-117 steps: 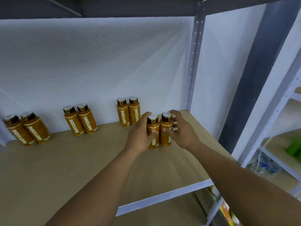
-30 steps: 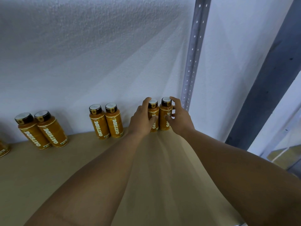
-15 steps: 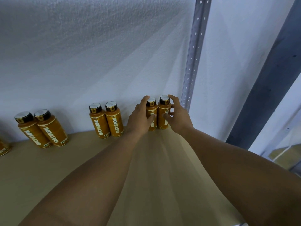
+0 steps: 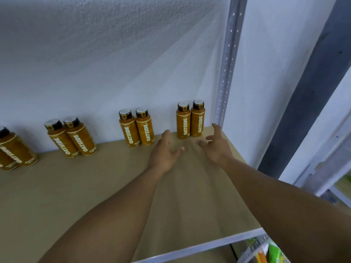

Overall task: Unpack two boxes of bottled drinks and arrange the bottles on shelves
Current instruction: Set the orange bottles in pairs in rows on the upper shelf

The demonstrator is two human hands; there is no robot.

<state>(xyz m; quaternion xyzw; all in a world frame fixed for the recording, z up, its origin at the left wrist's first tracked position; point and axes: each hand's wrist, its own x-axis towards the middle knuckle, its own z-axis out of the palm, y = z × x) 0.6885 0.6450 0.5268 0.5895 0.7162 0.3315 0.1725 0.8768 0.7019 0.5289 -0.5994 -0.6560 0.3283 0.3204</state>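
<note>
Two orange bottles with dark caps stand side by side against the white back wall at the right end of the brown shelf. My left hand hovers just in front of them, fingers loose, holding nothing. My right hand is beside it, fingers spread and empty, a short way in front of the same pair. More pairs of the same bottles stand along the wall: one pair in the middle, another further left, and a third cut by the left edge.
A perforated metal upright rises at the shelf's back right corner. A grey post stands further right. The shelf's pale metal front rail runs below my arms, with colourful packages on a lower level.
Both hands have let go of the rightmost pair of bottles and drawn back toward me. That pair now stands alone at the back wall.
</note>
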